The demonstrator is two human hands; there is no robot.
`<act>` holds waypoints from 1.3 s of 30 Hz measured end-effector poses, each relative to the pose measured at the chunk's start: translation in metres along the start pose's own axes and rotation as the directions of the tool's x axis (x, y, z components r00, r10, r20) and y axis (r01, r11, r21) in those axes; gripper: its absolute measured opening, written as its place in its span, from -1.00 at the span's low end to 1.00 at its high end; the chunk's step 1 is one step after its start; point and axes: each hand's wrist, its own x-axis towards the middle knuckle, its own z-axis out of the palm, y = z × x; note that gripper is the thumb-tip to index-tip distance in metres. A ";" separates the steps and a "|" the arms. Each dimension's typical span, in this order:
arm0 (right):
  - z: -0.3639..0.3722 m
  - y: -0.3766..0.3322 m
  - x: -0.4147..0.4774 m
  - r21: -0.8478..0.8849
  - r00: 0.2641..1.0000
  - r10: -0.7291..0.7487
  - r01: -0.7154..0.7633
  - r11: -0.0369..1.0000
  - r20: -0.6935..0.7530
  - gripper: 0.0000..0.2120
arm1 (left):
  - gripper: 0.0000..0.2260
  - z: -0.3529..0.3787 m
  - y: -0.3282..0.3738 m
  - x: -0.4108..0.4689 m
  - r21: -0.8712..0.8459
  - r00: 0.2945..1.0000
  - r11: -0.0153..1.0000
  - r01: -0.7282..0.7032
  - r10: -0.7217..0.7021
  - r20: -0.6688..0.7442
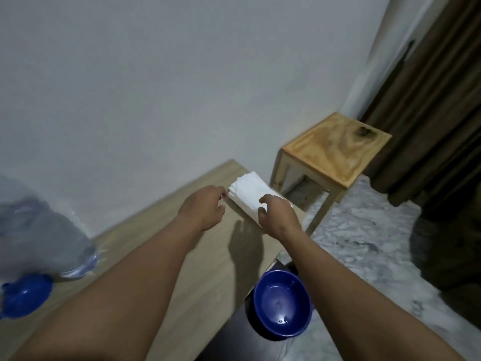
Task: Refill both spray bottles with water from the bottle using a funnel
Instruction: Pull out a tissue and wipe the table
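Note:
A blue funnel [24, 295] lies at the left edge of the pale wooden table [166, 256]. Behind it stands a large clear water bottle [39, 225], blurred. No spray bottle is in view. A stack of white paper napkins [250, 190] sits at the table's far right corner. My left hand [205, 207] hovers at the stack's left end, its fingertips close to the edge. My right hand [277, 213] rests over the stack's near right side with fingers curled at the paper; whether it grips a sheet is unclear.
A blue plastic basin [282, 303] sits below the table's right edge on something dark. A small wooden stool [335, 149] stands beyond the table by the white wall. Brown curtains [437, 100] hang at the right over a marble floor [364, 243].

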 end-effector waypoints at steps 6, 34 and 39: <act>0.004 0.034 0.038 -0.082 0.999 0.000 0.004 0.997 0.048 -0.66 | -0.61 0.039 0.027 0.068 0.151 0.978 0.978 -0.147 0.121 0.169; -0.010 0.038 0.075 -0.192 1.000 -0.018 0.021 0.981 0.017 -0.81 | -0.81 0.039 0.036 0.137 0.102 0.978 0.973 -0.208 0.204 0.047; -0.044 0.036 0.078 -0.157 0.994 -0.026 0.010 0.988 -0.103 -0.86 | -0.85 0.020 0.048 0.141 0.100 0.973 0.970 -0.220 0.226 -0.054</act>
